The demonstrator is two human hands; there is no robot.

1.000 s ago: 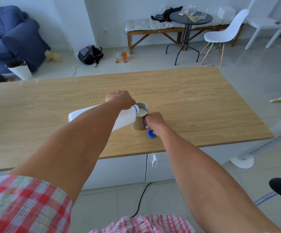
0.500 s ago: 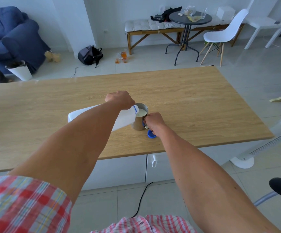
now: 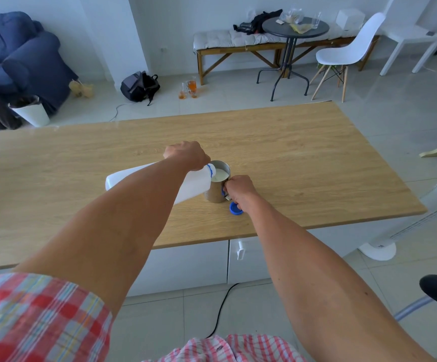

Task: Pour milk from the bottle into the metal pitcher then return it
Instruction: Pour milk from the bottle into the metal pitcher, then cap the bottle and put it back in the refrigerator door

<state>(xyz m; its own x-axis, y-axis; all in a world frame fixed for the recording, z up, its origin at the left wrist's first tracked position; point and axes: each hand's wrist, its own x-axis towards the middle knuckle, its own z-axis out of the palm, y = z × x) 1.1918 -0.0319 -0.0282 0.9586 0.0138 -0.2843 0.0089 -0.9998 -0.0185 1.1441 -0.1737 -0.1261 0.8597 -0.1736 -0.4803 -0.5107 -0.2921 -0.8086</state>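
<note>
Left hand (image 3: 186,155) gripping tilted white bottle (image 3: 193,182), spout over milk-filled pitcher (image 3: 218,185), right hand (image 3: 238,188) curled around pitcher handle, blue cap (image 3: 235,208) near on wooden surface (image 3: 316,165)

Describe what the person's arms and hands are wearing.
Both forearms are bare, and the left hand and right hand wear no gloves, rings or watch. A red, white and blue plaid sleeve covers the left upper arm; the right sleeve is out of frame.
</note>
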